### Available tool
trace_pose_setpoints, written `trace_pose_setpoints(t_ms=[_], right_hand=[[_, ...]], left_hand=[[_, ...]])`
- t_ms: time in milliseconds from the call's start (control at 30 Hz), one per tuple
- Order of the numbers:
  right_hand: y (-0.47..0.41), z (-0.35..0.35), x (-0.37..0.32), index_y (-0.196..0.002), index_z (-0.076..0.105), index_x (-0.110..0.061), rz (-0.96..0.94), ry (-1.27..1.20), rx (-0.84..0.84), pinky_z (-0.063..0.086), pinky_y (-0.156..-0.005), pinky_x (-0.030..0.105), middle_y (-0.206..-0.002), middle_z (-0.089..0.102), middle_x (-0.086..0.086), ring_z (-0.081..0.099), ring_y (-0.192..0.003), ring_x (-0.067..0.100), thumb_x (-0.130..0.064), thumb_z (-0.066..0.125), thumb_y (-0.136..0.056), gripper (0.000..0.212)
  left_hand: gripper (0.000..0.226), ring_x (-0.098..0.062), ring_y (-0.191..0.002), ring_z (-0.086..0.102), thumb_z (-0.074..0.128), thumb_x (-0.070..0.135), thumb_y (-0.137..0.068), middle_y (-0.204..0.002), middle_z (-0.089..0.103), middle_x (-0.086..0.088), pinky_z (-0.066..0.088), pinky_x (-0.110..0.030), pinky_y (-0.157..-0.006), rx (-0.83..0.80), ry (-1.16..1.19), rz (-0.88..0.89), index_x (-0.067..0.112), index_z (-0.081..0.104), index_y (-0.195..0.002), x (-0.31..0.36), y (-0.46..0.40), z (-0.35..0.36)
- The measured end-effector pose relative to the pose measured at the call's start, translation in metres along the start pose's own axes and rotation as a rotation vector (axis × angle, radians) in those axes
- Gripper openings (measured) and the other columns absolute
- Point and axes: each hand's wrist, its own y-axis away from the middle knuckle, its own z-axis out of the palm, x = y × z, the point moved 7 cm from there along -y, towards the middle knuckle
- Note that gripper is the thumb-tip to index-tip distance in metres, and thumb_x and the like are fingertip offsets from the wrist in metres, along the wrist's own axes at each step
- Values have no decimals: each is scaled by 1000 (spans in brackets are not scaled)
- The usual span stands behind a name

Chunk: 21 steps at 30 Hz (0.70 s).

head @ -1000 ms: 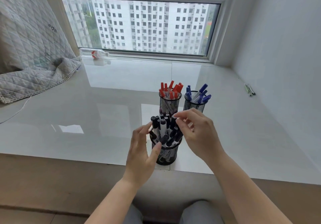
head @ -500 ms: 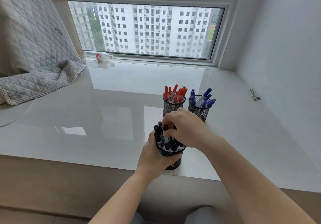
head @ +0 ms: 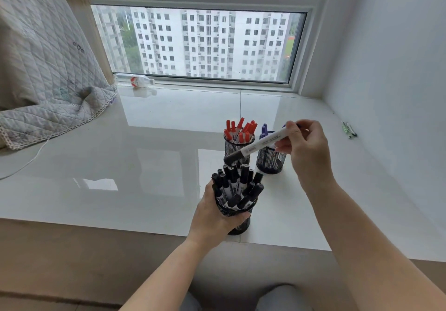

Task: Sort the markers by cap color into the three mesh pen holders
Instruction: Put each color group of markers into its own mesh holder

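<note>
Half a second ago the right hand (head: 305, 146) was down in the black markers; now it is up by the far holders and pinches one black-capped marker (head: 259, 142) near its back end. That marker lies slanted in the air, with its black cap pointing down toward the near mesh holder (head: 237, 216), so I think it was pulled out to be put back in a better way. The left hand (head: 214, 214) wraps around the near holder and grips it, likely so it cannot tip. Many black markers (head: 235, 186) stand crowded inside it, caps up. Behind it on the white sill (head: 144, 146) stand the red-marker holder (head: 237, 147) and, just beside it, the blue-marker holder (head: 270, 159). Each color looks to be in its own holder, so the sorting seems almost finished.
</note>
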Motion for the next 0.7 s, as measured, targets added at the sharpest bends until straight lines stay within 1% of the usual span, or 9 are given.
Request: trace_pose_setpoints(t_ms=[67,167,233,300,400,467,533,600,700], right_hand=[[-1,-6,11,-85,48,-16,125,-181,60,55,-56,21,-71,65,3,67,-56,12,-17,55,-93,10],[4,-2,27,-84,49,-6,322,-545,68,54,-56,20,-66,67,5,69,-59,14,-6,54,-91,9],[9,2,33,-83,52,-1,421,-689,33,55,-57,19,-79,64,12,70,-63,17,0,55,-88,6],[15,8,36,-89,54,2,484,-751,-37,55,-60,19,-91,60,16,71,-69,18,2,56,-86,3],[23,18,38,-110,48,3,548,-827,-157,57,-63,22,-92,65,19,71,-76,20,3,54,-85,26],[28,24,36,-113,45,3,567,-867,-251,58,-65,23,-92,66,19,71,-80,21,4,56,-77,38],[30,27,34,-109,47,-2,533,-779,-323,58,-66,25,-85,68,13,71,-83,22,4,58,-71,39],[30,27,33,-108,47,-5,457,-567,-360,58,-68,27,-81,67,10,71,-84,24,5,59,-77,34],[32,28,30,-98,57,-7,313,-234,-373,58,-70,28,-86,68,12,71,-85,26,-3,57,-87,11]], left_hand=[[73,17,-96,53,75,55,-47,-103,59,28,42,-10,-75,2,-8,1,54,35,-108,0,0,0],[71,18,-95,53,75,55,-48,-102,58,29,41,-5,-72,0,-17,2,60,32,-104,1,0,-1],[70,18,-94,54,76,54,-48,-100,60,29,42,-2,-69,0,-5,1,59,34,-104,0,0,-1],[72,16,-93,55,76,53,-48,-100,61,28,42,-2,-70,0,11,2,52,37,-108,-1,0,-1],[76,15,-93,56,77,53,-48,-100,61,29,42,-2,-70,-5,25,1,47,38,-113,-2,-1,0],[76,15,-92,56,77,51,-48,-98,61,30,42,0,-70,-2,30,3,44,38,-112,-2,-1,0],[76,16,-91,56,78,51,-48,-98,61,31,40,2,-69,-2,35,6,42,39,-112,-3,-1,0],[77,16,-93,55,77,52,-48,-99,60,30,39,2,-69,-4,37,11,42,38,-113,-2,-1,0],[77,16,-94,54,77,53,-48,-100,60,30,39,2,-71,-5,43,16,44,37,-113,-2,-1,1]])
